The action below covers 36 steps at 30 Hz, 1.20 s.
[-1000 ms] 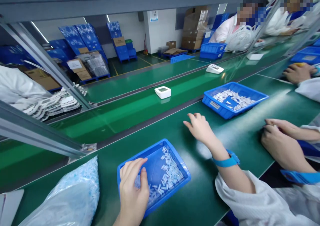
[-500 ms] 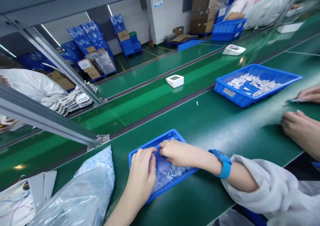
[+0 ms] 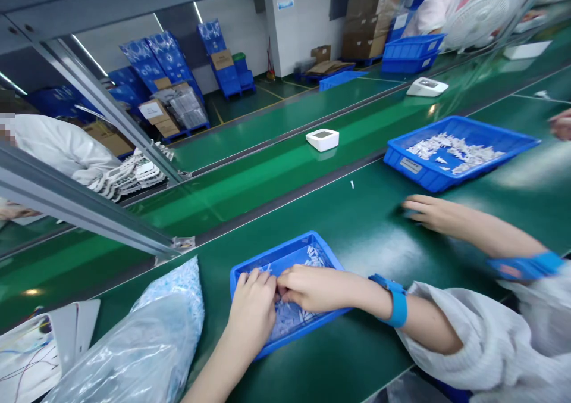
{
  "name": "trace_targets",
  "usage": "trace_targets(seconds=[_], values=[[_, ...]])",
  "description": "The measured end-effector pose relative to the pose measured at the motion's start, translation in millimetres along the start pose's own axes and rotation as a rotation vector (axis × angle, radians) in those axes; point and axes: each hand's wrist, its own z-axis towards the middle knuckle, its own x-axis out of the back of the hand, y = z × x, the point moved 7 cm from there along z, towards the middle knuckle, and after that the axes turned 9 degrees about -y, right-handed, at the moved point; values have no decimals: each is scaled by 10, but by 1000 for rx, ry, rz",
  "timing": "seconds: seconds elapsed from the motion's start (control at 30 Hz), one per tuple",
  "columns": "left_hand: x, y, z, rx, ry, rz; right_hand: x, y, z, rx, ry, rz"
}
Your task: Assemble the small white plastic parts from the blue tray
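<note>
Two bare hands meet over a small blue tray (image 3: pixel 285 259) of tiny white plastic parts (image 3: pixel 294 315) on the green workbench (image 3: pixel 366 224). Left hand (image 3: pixel 253 311) rests fingers-down on the pile, fingers curled; right hand (image 3: pixel 312 288), blue strap at its wrist, pinches at parts beside it, though whether either grips a piece cannot be told. Just left of the tray lies a clear plastic bag (image 3: pixel 147 343). A co-worker's hand (image 3: pixel 435 212) lies flat on the bench near a larger blue tray (image 3: pixel 459 153).
</note>
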Motion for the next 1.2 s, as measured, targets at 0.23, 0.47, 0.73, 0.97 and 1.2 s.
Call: trace_targets(seconds=[0.23,0.47,0.73,0.97,1.2], values=[[66,-9,-2,23,20,-49,-111,23,15,10,-47,21],[122,-111,-28,42,162,-286,-58,22,3,-20,18,-17],[-34,-198,0,-50,114,-353,-131,118,36,-24,37,68],[-51,-228,-23,-105,71,-467,-37,159,11,-102,120,30],[118,-279,-53,205,276,-795,206,75,-32,-28,351,118]])
